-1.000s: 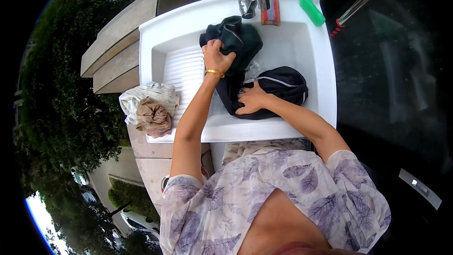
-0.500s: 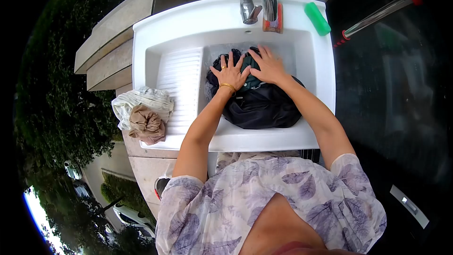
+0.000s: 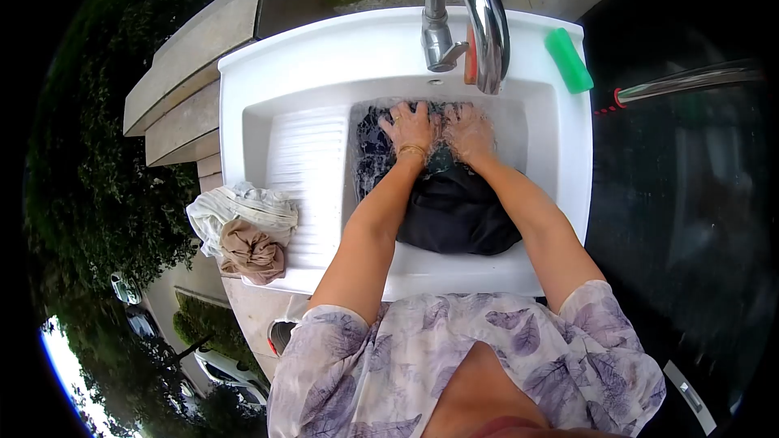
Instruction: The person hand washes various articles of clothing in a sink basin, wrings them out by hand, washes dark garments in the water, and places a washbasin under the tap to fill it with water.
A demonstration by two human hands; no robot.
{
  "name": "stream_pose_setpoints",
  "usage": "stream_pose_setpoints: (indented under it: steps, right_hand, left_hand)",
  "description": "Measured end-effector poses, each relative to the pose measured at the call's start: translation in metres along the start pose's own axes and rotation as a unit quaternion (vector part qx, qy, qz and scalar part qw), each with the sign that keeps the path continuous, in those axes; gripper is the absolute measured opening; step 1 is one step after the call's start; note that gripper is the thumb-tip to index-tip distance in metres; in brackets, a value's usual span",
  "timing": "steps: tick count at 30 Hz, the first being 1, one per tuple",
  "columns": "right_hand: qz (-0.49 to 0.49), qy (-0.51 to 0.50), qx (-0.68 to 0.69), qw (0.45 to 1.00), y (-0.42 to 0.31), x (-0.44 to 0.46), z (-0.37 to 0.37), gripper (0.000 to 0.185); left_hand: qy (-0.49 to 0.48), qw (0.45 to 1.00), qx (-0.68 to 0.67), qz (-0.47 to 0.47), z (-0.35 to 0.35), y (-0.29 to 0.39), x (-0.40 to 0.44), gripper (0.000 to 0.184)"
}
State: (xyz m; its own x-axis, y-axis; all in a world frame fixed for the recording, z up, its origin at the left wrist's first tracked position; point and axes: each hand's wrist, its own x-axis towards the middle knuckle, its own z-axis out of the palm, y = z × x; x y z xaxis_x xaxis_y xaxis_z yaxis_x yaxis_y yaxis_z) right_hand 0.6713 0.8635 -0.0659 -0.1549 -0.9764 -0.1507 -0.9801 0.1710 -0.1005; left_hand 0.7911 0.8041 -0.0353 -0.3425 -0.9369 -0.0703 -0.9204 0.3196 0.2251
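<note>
Dark wet clothes [image 3: 460, 212] fill the basin of a white laundry sink [image 3: 324, 47], partly under water. My left hand [image 3: 411, 127], with a ring and a gold bracelet, presses down on them with fingers spread. Beside it my right hand [image 3: 469, 131] pushes into the water too, its fingers apart and partly blurred by splashing. Both hands lie under or at the water surface near the back of the basin. A black bulge of cloth rises above the water between my forearms.
A chrome faucet [image 3: 479, 16] arches over the basin's back, in front of an orange-red item [image 3: 471, 57]. On the right rim lies a green bar [image 3: 570, 60]. White cloth [image 3: 243, 211] and a brown cloth [image 3: 253, 251] rest at the left beside the ribbed washboard [image 3: 306, 166].
Both hands have pushed down into the water, sinking the clothes under them and raising splashes. The view has shifted, so the sink sits lower in the picture.
</note>
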Motion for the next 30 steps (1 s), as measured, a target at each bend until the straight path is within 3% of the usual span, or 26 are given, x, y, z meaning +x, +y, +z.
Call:
stream_pose_setpoints:
  steps: [1, 3, 5, 8, 10, 12, 14, 21, 24, 30]
  right_hand:
    - [-0.009, 0.004, 0.008, 1.0, 0.001, -0.003, -0.005, 0.054]
    - [0.007, -0.081, 0.119, 0.99, 0.012, -0.014, -0.041, 0.057]
    - [0.026, -0.15, 0.193, 0.969, 0.028, -0.03, -0.056, 0.066]
    - [-0.024, -0.163, 0.166, 0.972, 0.036, -0.093, -0.108, 0.068]
    - [-0.043, -0.176, 0.116, 0.977, 0.03, -0.129, -0.119, 0.073]
    - [-0.064, -0.167, 0.082, 0.98, 0.02, -0.151, -0.117, 0.078]
    - [-0.101, -0.156, 0.052, 0.981, 0.009, -0.161, -0.099, 0.08]
    - [-0.091, -0.021, -0.017, 0.995, -0.003, -0.112, -0.047, 0.073]
    - [-0.093, 0.003, -0.044, 0.995, -0.004, -0.092, -0.034, 0.07]
    - [-0.109, -0.038, -0.034, 0.993, 0.002, -0.058, -0.022, 0.072]
  left_hand:
    - [0.007, 1.0, 0.001, 0.005, -0.003, 0.0, -0.002, 0.038]
    - [0.043, 0.999, -0.017, 0.019, -0.005, 0.0, -0.005, 0.041]
    - [-0.023, 0.998, -0.015, 0.05, -0.014, -0.006, -0.011, 0.05]
    - [-0.092, 0.989, -0.066, 0.1, -0.009, -0.03, -0.02, 0.062]
    - [-0.141, 0.974, -0.159, 0.075, -0.062, -0.025, -0.06, 0.06]
    - [-0.169, 0.961, -0.167, 0.143, -0.083, -0.024, -0.109, 0.061]
    - [-0.157, 0.962, -0.087, 0.205, -0.084, -0.021, -0.148, 0.061]
    - [-0.121, 0.971, 0.103, 0.177, -0.015, -0.023, -0.126, 0.052]
    - [-0.164, 0.972, 0.092, 0.144, -0.009, -0.022, -0.108, 0.055]
    - [-0.079, 0.982, 0.02, 0.172, 0.05, -0.043, -0.08, 0.057]
